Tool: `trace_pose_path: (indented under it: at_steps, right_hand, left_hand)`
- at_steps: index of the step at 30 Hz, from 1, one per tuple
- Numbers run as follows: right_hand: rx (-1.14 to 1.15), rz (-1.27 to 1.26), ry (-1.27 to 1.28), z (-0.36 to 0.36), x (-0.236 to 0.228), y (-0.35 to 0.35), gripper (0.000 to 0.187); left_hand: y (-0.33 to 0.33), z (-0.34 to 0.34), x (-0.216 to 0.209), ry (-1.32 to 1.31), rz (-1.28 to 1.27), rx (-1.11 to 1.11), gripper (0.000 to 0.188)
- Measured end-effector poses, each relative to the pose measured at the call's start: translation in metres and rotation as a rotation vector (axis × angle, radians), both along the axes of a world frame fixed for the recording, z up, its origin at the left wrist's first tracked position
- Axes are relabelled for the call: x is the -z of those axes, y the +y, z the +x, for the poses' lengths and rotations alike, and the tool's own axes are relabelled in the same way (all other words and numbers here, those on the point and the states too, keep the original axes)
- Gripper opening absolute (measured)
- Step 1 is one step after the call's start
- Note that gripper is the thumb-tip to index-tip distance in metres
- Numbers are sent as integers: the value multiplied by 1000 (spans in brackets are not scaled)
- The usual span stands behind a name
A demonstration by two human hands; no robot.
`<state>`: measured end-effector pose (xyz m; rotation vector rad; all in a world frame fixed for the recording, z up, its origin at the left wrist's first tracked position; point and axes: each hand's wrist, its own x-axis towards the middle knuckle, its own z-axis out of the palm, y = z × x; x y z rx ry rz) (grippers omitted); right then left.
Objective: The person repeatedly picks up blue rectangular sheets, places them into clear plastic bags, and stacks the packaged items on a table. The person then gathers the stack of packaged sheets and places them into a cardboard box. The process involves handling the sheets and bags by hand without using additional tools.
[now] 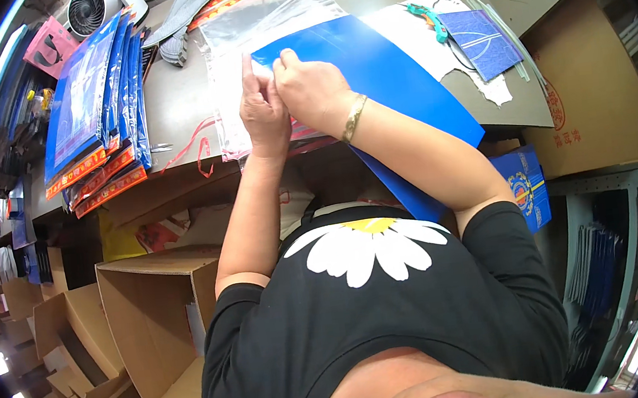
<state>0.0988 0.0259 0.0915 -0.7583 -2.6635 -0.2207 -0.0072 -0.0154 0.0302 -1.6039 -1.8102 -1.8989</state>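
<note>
My left hand [263, 111] is up at the near side of the table, its index finger stretched out and the other fingers curled in. Against it, my right hand [311, 91] is closed, with a bracelet on the wrist. What either hand pinches is hidden between them. Beside the fingers lies one corner of a large glossy blue folder [374, 53], which runs under my right forearm. A second blue panel [403, 182] hangs below the table edge in front of my body. Clear plastic bags [269, 21] with red and orange strips lie under and behind both hands.
At left is a stack of bagged blue folders [91, 98]; a fan [88, 12] and grey cloth [187, 18] sit behind. A turquoise-handled tool [427, 18] and blue booklet [483, 43] lie right. Cardboard boxes [148, 275] stand lower left, a large carton [595, 84] right.
</note>
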Motion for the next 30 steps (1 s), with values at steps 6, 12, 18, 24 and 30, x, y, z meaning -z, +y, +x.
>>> trace_pose_path:
  at_steps: [6, 12, 18, 24, 30]
  right_hand:
    - [-127, -37, 52, 62, 3, -42, 44]
    - [-110, -143, 165, 62, 17, -33, 31]
    - [-56, -341, 73, 55, -14, -25, 50]
    - [404, -777, 781, 125, -47, 141, 68]
    - [9, -1557, 1239, 133, 10, 149, 22]
  left_hand:
    - [-5, 1, 16, -361, -57, 108, 70]
    - [-12, 40, 13, -1059, 44, 417, 35]
    - [48, -39, 24, -1145, -126, 387, 28]
    - [58, -140, -36, -1122, -372, 934, 32]
    - [48, -119, 2, -1079, -558, 722, 33]
